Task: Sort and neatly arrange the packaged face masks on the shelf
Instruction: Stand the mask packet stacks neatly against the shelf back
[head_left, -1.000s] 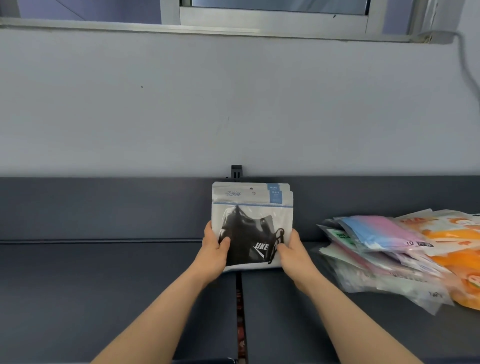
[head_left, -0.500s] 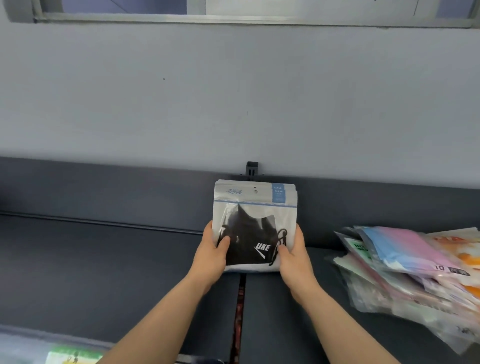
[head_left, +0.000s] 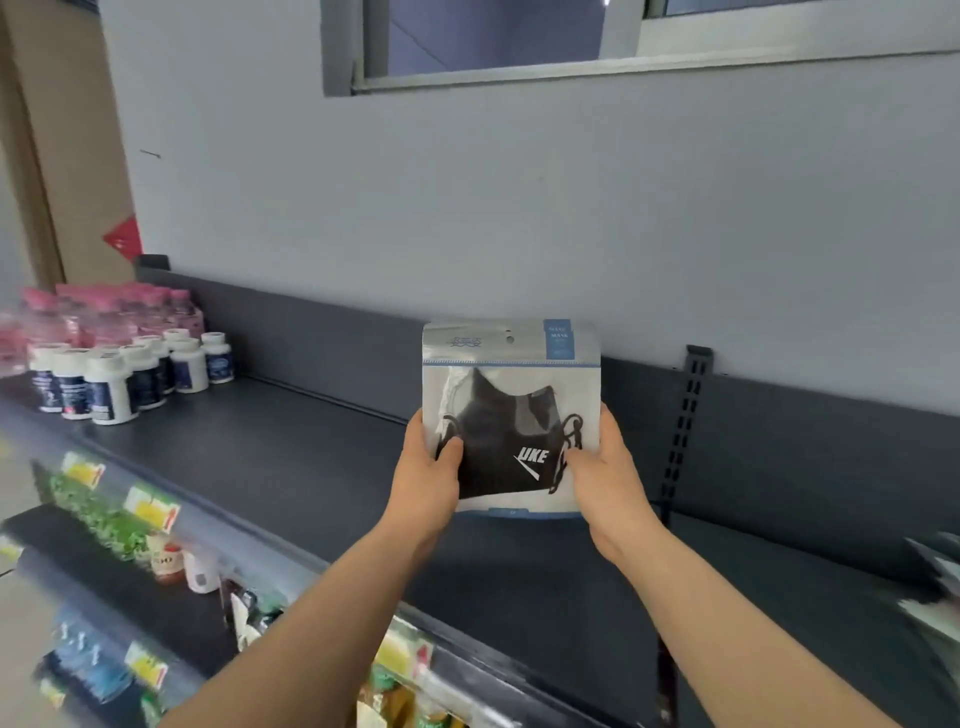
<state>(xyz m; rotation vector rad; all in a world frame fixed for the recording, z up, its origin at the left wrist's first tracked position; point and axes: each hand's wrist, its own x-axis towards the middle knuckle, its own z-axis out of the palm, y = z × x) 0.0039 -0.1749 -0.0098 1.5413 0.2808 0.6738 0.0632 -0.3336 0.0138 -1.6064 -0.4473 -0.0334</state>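
I hold a mask pack (head_left: 511, 415) upright in front of me, one hand on each side. It is a clear and silver pouch with a black fabric mask inside and a blue label at its upper right corner. My left hand (head_left: 426, 478) grips the lower left edge, with the thumb across the front and the fingers hidden behind. My right hand (head_left: 608, 483) grips the lower right edge in the same way. Both hands are equally near, so neither one leads. The pack's long axis runs straight up and down, its printed face is toward me, and its header strip is on top. Its bottom edge is just over the dark shelf (head_left: 291, 447), roughly midway between the front edge and the raised back rail. I cannot tell whether that edge touches the surface. There may be more than one pack pressed together in my grip, but the view does not settle that. The rail lies directly behind the pack, so I judge that standing it up means moving it away from me and down while keeping it vertical. Toward the left end of the shelf stand white bottles (head_left: 130, 374), with pink bottles (head_left: 104, 312) behind them, well apart from the pack. A slotted post (head_left: 685, 415) rises from the back rail just to the right. At the right end lie blurred loose packs (head_left: 935, 577).
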